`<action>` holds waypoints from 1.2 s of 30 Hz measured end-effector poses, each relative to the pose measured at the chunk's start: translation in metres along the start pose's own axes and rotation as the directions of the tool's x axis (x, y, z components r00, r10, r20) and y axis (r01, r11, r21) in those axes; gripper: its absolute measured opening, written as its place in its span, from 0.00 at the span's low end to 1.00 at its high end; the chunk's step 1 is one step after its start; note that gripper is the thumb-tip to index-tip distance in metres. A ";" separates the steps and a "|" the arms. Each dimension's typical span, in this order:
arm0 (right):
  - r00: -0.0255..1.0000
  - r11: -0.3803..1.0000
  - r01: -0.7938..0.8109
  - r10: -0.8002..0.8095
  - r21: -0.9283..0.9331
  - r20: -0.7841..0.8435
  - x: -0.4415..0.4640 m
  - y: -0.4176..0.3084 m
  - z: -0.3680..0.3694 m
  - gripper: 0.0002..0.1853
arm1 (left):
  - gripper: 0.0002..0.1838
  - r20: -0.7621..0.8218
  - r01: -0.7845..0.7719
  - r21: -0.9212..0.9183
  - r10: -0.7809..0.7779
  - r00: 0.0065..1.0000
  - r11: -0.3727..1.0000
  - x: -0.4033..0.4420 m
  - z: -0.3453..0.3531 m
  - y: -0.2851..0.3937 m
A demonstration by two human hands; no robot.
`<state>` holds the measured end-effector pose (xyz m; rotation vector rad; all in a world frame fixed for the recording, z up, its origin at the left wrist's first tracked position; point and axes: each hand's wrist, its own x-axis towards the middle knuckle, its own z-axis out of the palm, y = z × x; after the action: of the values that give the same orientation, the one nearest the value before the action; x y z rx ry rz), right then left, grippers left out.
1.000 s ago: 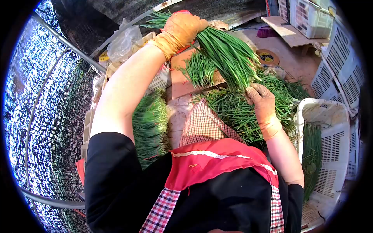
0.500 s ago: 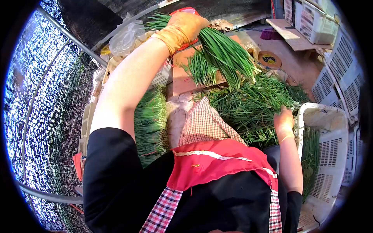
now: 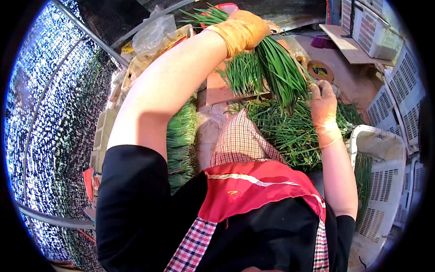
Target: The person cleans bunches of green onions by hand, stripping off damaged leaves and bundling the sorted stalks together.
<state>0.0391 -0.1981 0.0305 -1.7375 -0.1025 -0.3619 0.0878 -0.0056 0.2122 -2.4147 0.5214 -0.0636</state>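
High in the view, my left hand (image 3: pixel 244 31), in an orange glove, is closed around a bunch of green chives (image 3: pixel 282 68). The leaf tips stick out to the left past my wrist and the pale stem ends hang down to the right. My right hand (image 3: pixel 323 106), also gloved, is at those stem ends with its fingers bent in a pinch; exactly what lies between the fingertips is hard to see. Under both hands spreads a heap of loose chives (image 3: pixel 294 136). A smaller bundle of chives (image 3: pixel 244 75) rests on a reddish-brown board (image 3: pixel 217 90).
To the left stand tied bundles of chives (image 3: pixel 181 145) in a row. A white plastic basket (image 3: pixel 385 181) with greens inside is at my right, near stacked white crates (image 3: pixel 403 77). A roll of tape (image 3: pixel 320 71) and a plastic bag (image 3: pixel 154 36) lie farther back.
My left hand has moved right and slightly down with the bunch of chives. My right hand has risen from the loose heap beside the basket to the bunch's stem ends.
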 end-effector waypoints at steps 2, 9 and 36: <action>0.982 0.964 -0.187 0.185 0.191 0.024 -0.005 -0.007 -0.012 0.07 | 0.22 -0.019 0.007 -0.011 -0.007 1.000 1.000 -0.003 -0.003 0.007; 0.931 0.901 -0.351 0.366 0.254 -0.012 -0.027 0.138 -0.102 0.11 | 0.16 0.010 -0.045 -0.095 0.046 0.999 0.994 0.004 -0.002 0.008; 0.993 0.993 -0.114 0.115 -0.043 0.025 -0.034 0.043 -0.017 0.16 | 0.16 0.056 -0.041 -0.023 0.042 0.998 0.999 -0.004 -0.028 0.013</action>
<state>0.0149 -0.2192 -0.0177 -1.7807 -0.0145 -0.2575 0.0749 -0.0303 0.2263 -2.4183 0.5483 0.0286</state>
